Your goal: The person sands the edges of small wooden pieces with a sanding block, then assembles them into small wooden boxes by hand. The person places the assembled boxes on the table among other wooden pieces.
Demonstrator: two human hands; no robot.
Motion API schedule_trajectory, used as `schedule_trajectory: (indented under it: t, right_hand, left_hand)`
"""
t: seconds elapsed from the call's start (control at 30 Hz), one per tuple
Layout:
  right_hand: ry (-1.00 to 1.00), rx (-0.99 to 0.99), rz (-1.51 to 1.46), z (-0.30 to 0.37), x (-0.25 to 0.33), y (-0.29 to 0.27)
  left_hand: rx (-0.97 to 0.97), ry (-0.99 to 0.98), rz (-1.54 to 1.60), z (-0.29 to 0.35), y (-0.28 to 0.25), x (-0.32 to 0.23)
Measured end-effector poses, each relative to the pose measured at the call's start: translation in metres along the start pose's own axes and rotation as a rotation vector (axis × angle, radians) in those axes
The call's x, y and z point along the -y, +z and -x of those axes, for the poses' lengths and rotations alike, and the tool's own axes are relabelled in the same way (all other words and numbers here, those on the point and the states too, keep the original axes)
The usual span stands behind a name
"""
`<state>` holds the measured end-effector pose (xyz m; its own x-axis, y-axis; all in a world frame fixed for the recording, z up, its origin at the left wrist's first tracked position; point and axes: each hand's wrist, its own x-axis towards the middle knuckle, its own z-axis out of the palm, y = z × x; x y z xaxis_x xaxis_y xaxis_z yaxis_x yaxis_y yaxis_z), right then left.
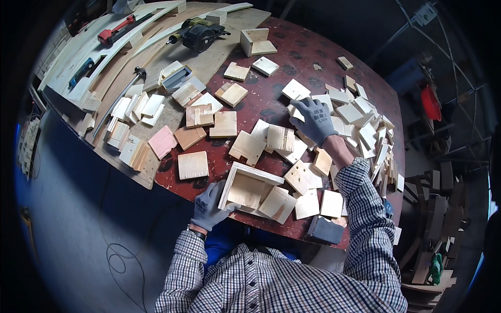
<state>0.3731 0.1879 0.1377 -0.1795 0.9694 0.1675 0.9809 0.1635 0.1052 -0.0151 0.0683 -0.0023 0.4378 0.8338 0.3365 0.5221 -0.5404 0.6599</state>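
My two gloved hands at a round red worktable strewn with cut wooden pieces.

On the near left, my left hand is closed on the left wall of an open wooden box frame lying at the table's near edge. Farther right, my right hand reaches into the pile of small pale wood squares, fingers curled upon one piece; whether they actually clamp it I cannot tell. A circular saw lies at the far left.
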Motion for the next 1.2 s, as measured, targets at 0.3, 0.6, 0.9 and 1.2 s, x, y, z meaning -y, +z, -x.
schedule_trajectory:
  t: [0.3, 0.6, 0.9, 1.2]
  right_hand:
    - [-0.313, 0.216, -0.017, 0.026, 0.116, 0.046]
    - [-0.076, -0.257, -0.649, 0.099, 0.096, -0.047]
    - [-0.212, -0.154, -0.303, 0.169, 0.174, -0.009]
    - [0.054, -0.263, -0.263, 0.206, 0.187, 0.018]
  left_hand:
    - [0.059, -0.061, -0.002, 0.0, -0.006, -0.008]
    - [0.028, -0.051, 0.035, -0.002, -0.004, -0.002]
    - [-0.011, 0.021, 0.05, -0.001, 0.0, 0.008]
    - [-0.037, 0.002, 0.07, -0.006, -0.003, -0.001]
